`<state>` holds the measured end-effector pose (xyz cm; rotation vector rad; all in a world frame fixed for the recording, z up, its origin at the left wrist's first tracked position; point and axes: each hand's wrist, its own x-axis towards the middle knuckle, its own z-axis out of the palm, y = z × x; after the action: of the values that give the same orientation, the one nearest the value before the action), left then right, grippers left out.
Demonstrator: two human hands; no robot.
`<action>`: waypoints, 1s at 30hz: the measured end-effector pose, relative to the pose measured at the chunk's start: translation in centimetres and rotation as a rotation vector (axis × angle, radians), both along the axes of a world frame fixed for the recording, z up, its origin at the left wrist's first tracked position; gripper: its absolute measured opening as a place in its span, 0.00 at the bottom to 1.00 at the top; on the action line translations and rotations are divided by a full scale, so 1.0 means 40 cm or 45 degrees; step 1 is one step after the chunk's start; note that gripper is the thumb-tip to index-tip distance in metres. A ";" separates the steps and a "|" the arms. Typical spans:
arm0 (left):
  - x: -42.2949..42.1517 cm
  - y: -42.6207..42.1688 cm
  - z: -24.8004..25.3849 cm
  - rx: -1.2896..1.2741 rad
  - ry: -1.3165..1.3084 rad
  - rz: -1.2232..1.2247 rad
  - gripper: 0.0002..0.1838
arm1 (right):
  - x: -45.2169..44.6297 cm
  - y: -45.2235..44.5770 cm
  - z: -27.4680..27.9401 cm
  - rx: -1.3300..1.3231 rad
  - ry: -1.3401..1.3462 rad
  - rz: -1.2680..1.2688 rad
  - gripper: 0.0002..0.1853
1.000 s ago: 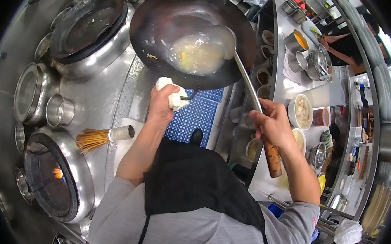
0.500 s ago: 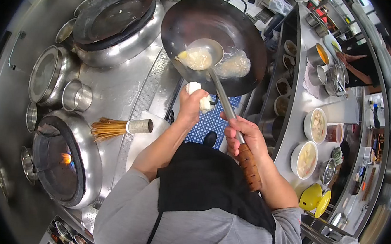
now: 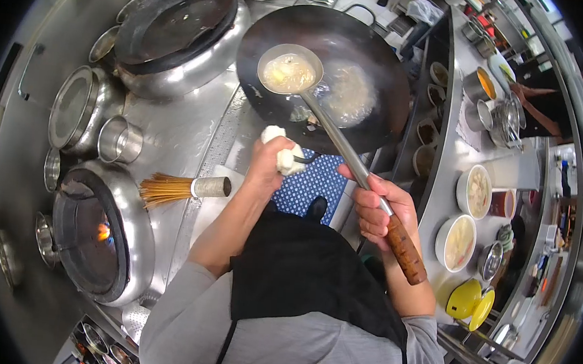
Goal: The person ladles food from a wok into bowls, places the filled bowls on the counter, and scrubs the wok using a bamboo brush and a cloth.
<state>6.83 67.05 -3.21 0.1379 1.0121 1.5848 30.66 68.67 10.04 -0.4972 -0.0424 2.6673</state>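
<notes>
A large dark wok (image 3: 268,28) is held up in front of me, with pale, cloudy liquid (image 3: 351,95) pooled in its right half. My left hand (image 3: 266,163) is closed on the wok's near handle, with a bunched white cloth (image 3: 287,160) around the grip. Over the wok's left part hangs a steel ladle (image 3: 338,141), its bowl filled with light broth and a few pale pieces. The fingers of my right hand (image 3: 384,212) wrap around the ladle where the metal shaft meets its wooden handle.
On the left stand a lit wok burner (image 3: 140,239), a bamboo brush (image 3: 208,187) and a steel pot (image 3: 120,140). The right counter bears two white bowls of soup (image 3: 455,242) and a yellow lidded container (image 3: 464,299). Another person's arm (image 3: 541,111) reaches in at the far right.
The ladle bowl has shifted left and up, and my right hand has moved right. Liquid in the wok now spreads wider. My left hand has moved slightly left and down.
</notes>
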 end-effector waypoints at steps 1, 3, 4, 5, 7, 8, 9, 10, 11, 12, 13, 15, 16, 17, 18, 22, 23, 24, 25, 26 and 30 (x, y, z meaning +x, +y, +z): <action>-0.002 -0.006 0.016 0.020 -0.003 -0.002 0.12 | 0.019 -0.011 0.012 -0.011 0.003 -0.035 0.23; -0.020 -0.013 0.015 0.022 -0.018 -0.043 0.14 | 0.056 -0.035 0.039 -0.040 0.006 -0.122 0.24; -0.028 -0.015 0.007 0.008 -0.007 -0.033 0.13 | 0.076 -0.049 0.052 -0.030 -0.007 -0.173 0.25; -0.037 -0.019 -0.002 0.018 0.013 -0.035 0.13 | 0.098 -0.065 0.065 -0.019 -0.021 -0.227 0.25; -0.059 -0.023 -0.014 0.024 0.075 -0.026 0.13 | 0.138 -0.096 0.088 -0.004 -0.055 -0.358 0.25; -0.069 -0.026 -0.015 0.017 0.116 -0.012 0.13 | 0.157 -0.110 0.096 0.030 -0.069 -0.404 0.25; -0.083 -0.031 -0.015 0.032 0.100 -0.025 0.11 | 0.174 -0.124 0.104 0.063 -0.085 -0.450 0.26; -0.095 -0.033 -0.013 0.049 0.083 -0.036 0.10 | 0.191 -0.136 0.111 0.098 -0.102 -0.495 0.26; -0.103 -0.035 -0.006 0.067 0.083 -0.025 0.09 | 0.207 -0.146 0.117 0.117 -0.139 -0.542 0.27; -0.112 -0.038 0.002 0.082 0.082 -0.012 0.08 | 0.222 -0.153 0.116 0.136 -0.162 -0.584 0.27; -0.125 -0.044 0.010 0.077 0.131 -0.054 0.07 | 0.239 -0.158 0.107 0.154 -0.187 -0.626 0.27; -0.155 -0.046 0.006 0.078 0.214 -0.083 0.07 | 0.267 -0.164 0.087 0.177 -0.249 -0.687 0.25; -0.154 -0.046 0.017 0.067 0.208 -0.030 0.07 | 0.277 -0.161 0.067 0.187 -0.292 -0.721 0.25; -0.157 -0.048 0.030 0.064 0.213 -0.026 0.06 | 0.288 -0.153 0.038 0.194 -0.331 -0.748 0.25; -0.163 -0.051 0.037 0.063 0.218 -0.015 0.05 | 0.294 -0.143 0.010 0.206 -0.369 -0.768 0.25; -0.186 -0.066 0.060 0.084 0.175 -0.020 0.06 | 0.333 -0.072 -0.189 0.099 -0.238 -0.807 0.21; -0.175 -0.062 0.077 0.039 0.209 0.037 0.07 | 0.343 -0.050 -0.250 0.079 -0.164 -0.829 0.22; -0.180 -0.063 0.081 0.067 0.179 -0.003 0.07 | 0.352 -0.026 -0.311 0.060 -0.089 -0.852 0.23; -0.193 -0.072 0.081 0.093 0.148 -0.046 0.07 | 0.361 -0.006 -0.366 0.039 -0.015 -0.877 0.24; -0.203 -0.080 0.076 0.121 0.116 -0.085 0.08 | 0.373 0.015 -0.419 0.023 0.013 -0.894 0.23; -0.176 -0.089 0.107 0.006 0.099 0.039 0.10 | 0.396 0.100 -0.548 -0.091 0.023 -0.975 0.19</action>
<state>-0.22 63.49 1.09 0.1897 1.0754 1.6204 46.51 72.66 -11.90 -0.4038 0.2085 1.9252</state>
